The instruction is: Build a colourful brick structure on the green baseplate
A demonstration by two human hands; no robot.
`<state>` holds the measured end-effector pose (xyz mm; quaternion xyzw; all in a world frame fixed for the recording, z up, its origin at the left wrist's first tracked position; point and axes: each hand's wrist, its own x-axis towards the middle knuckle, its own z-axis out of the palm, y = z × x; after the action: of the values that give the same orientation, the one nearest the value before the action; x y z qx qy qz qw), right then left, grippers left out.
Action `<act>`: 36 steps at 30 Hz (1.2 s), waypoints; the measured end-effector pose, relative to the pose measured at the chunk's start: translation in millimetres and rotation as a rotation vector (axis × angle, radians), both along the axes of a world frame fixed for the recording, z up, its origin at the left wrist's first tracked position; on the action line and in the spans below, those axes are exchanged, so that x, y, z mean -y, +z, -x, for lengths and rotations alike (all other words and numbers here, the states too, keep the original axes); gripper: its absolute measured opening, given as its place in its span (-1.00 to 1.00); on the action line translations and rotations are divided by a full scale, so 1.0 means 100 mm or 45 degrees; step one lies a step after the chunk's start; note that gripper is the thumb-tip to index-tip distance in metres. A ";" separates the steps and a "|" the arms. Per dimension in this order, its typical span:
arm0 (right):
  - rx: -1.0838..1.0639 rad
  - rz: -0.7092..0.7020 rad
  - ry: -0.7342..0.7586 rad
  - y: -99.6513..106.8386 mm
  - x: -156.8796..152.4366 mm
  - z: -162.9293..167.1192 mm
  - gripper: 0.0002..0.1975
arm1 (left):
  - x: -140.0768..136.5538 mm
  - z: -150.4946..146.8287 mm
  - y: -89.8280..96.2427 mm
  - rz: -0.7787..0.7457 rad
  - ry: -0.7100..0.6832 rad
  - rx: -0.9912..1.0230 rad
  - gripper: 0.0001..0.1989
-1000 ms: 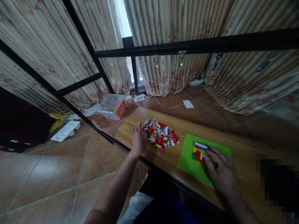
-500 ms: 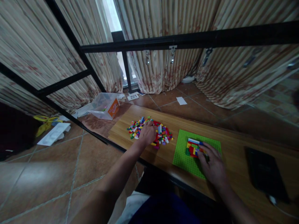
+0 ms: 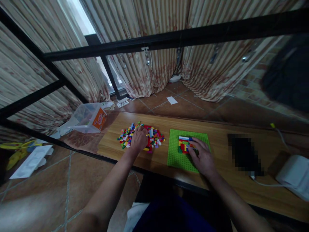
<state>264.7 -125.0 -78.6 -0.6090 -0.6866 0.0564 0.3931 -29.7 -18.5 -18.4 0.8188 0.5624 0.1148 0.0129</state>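
The worktop (image 3: 219, 145) had swung leftward in the frame. The green baseplate (image 3: 175, 161) sat right of centre. On the brick pile (image 3: 154, 135), left of centre, the left hand (image 3: 139, 140) had moved from edge to middle, now among loose bricks, any pinch hidden. The fingers of the right hand (image 3: 202, 157) stayed spread at the brick build (image 3: 183, 145) on the baseplate.

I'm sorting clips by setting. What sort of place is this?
Probably a room in a home: long striped fabric curtains with reddish floral patterns hang behind, brown square floor tiles show below, and small multicoloured toy bricks lie heaped on a long brown wooden tabletop.
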 end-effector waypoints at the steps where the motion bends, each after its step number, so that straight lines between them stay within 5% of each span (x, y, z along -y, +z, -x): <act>1: -0.002 0.001 0.002 0.00 0.00 0.00 -0.65 | 0.01 0.01 0.01 -0.004 0.001 0.012 -0.80; 8: -0.004 0.022 -0.005 -0.01 -0.02 0.00 -0.66 | 0.17 -0.11 0.15 -0.001 0.065 0.293 -0.88; 16: -0.011 0.001 -0.009 0.01 -0.02 0.01 -0.67 | 0.52 -0.77 0.00 0.320 -0.217 0.659 -0.83; 36: -0.029 0.015 0.015 0.05 -0.01 0.02 -0.68 | 0.69 -1.11 -0.21 0.252 -0.384 0.486 -0.75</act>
<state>263.0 -123.6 -73.5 -0.6067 -0.6852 0.0698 0.3970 81.4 -87.7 -39.0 0.8516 0.4300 0.2083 0.2159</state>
